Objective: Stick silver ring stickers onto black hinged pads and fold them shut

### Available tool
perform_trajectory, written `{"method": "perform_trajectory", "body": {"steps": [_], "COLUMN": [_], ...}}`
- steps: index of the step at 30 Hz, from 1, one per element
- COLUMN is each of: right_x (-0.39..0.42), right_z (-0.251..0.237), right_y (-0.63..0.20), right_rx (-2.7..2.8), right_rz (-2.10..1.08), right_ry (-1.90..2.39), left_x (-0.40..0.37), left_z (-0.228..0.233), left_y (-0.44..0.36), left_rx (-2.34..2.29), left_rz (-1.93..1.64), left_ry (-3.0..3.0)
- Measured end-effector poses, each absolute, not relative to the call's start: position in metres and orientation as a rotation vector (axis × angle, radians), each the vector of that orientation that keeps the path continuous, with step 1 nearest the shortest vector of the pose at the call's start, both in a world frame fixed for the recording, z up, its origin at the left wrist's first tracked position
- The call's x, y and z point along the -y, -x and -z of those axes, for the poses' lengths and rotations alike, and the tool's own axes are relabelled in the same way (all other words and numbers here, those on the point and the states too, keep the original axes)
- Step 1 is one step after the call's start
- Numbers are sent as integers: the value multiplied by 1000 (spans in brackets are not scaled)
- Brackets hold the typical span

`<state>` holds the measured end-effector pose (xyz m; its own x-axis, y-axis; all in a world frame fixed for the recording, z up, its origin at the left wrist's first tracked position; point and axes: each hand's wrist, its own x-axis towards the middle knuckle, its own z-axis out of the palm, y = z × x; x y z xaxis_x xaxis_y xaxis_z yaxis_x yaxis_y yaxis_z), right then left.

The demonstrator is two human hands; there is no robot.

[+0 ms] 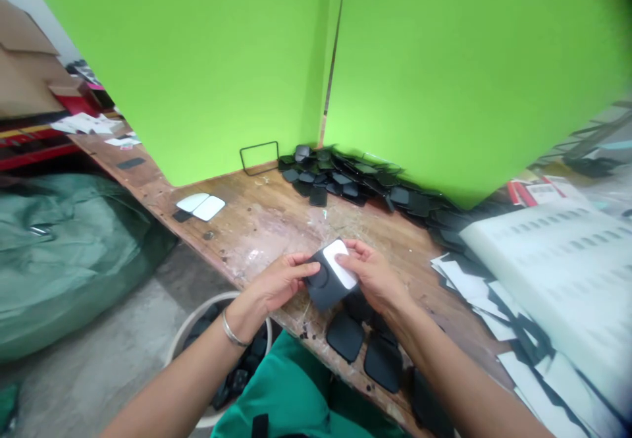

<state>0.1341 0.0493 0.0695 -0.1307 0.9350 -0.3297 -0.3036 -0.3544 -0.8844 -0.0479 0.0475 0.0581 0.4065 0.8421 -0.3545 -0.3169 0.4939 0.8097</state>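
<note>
Between both hands, above the near table edge, is a flat black plate (323,291) with a round mark on it. My left hand (286,278) pinches its left side, thumb on top. A white rounded panel (340,263) lies over the plate's right part. My right hand (370,273) grips this panel and the plate's right side, thumb pressing on the white face. The fingers underneath are partly hidden. Just below my right hand, several black rounded plates (382,361) lie on the wooden table (257,220).
Black plates (355,178) are heaped along the green partition (237,62). Two white panels (201,205) and a thin black frame (259,158) are at left. A white foam block (548,260) and white sheets (469,283) lie right. A bucket (178,332) of black pieces stands below.
</note>
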Motion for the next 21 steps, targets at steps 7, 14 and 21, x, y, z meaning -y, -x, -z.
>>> {"method": "perform_trajectory", "body": {"steps": [7, 14, 21], "right_x": [-33, -6, -2], "right_z": [-69, -76, -71], "right_y": [-140, -146, -156], "right_rx": [1063, 1876, 2002], "right_rz": [-1716, -16, -53], "right_ry": [1231, 1215, 1053], "left_x": [-31, -27, -18], "left_z": [-59, -68, -72], "left_y": [40, 25, 16], "left_rx": [-767, -983, -965], "left_rz": [-873, -983, -862], "left_ry": [-865, -996, -1034]}}
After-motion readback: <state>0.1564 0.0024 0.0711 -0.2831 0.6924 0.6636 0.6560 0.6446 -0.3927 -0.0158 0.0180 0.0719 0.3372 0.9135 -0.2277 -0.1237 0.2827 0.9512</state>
